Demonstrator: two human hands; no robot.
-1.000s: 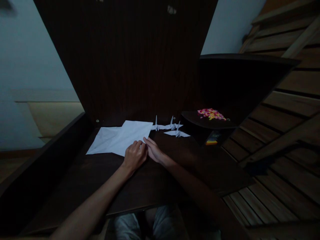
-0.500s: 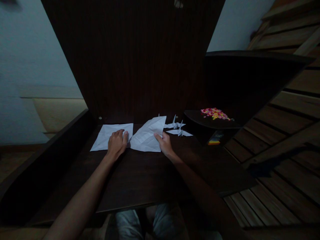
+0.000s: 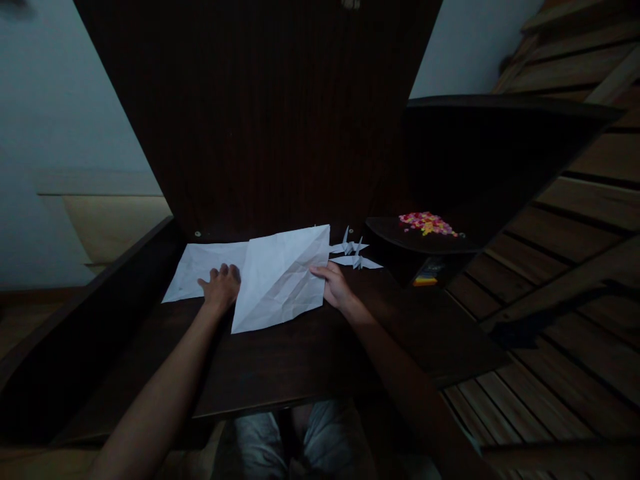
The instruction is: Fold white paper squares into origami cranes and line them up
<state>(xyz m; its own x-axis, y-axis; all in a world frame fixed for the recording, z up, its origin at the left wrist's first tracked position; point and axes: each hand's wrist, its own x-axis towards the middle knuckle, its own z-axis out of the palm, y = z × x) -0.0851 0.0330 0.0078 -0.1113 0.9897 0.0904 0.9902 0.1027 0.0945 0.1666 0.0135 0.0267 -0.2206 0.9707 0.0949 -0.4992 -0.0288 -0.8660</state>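
A creased white sheet of paper (image 3: 283, 277) is raised at a tilt over the desk, its right edge pinched between the thumb and fingers of my right hand (image 3: 337, 287). My left hand (image 3: 221, 288) rests on a second white sheet (image 3: 193, 267) lying on the desk to the left. Its thumb is spread away from the fingers, and the fingertips come close to the left edge of the raised sheet. That raised sheet covers the right part of the lower one. Behind my right hand stand folded paper cranes (image 3: 358, 260) with pointed wings.
A dark wooden desk (image 3: 260, 380) has a tall back panel (image 3: 260, 120) and a raised left side (image 3: 100, 320). On a small corner shelf (image 3: 390, 233) at the right lies a pile of small pink, red and yellow pieces (image 3: 427, 223). Below it sits a small rainbow-striped item (image 3: 425, 281).
The creased sheet has opened out flatter and swung left and nearer, overlapping the other sheet. My left hand has moved left with its thumb now spread, and the lower sheet has slid left.
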